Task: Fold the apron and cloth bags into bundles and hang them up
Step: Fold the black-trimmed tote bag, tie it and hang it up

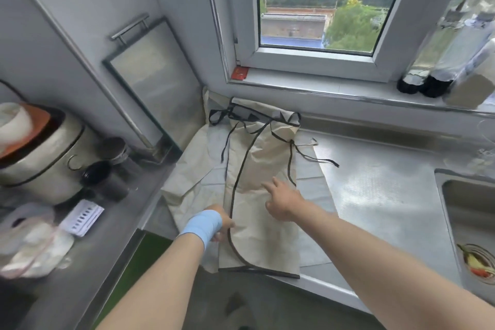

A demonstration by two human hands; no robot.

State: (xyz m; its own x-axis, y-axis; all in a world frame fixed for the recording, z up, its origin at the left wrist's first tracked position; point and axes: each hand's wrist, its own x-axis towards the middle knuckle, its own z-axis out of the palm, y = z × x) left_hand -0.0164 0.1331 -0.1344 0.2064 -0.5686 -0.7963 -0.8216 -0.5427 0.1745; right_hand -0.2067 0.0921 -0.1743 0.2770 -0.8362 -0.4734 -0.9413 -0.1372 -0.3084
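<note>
Left of the work spot stand a metal pot [45, 158], dark jars [107, 171] and a framed tray [155, 80] leaning on the wall. To the right lies a sink [466, 211] with a scrap-filled strainer [479, 262], and bottles [428, 78] crowd the windowsill. The stainless counter [375, 195] runs beneath a window [321, 8] overlooking trees and roofs. The cream apron [262, 169], folded into a narrow strip, lies on flat cloth bags [187, 169]. Its long axis runs from the counter's near edge toward the window, black ties at the far end. The left hand [222, 225], wrist wrapped in blue, pinches the apron's dark-trimmed left edge. The right hand [284, 203] rests on it, index finger straight.
</note>
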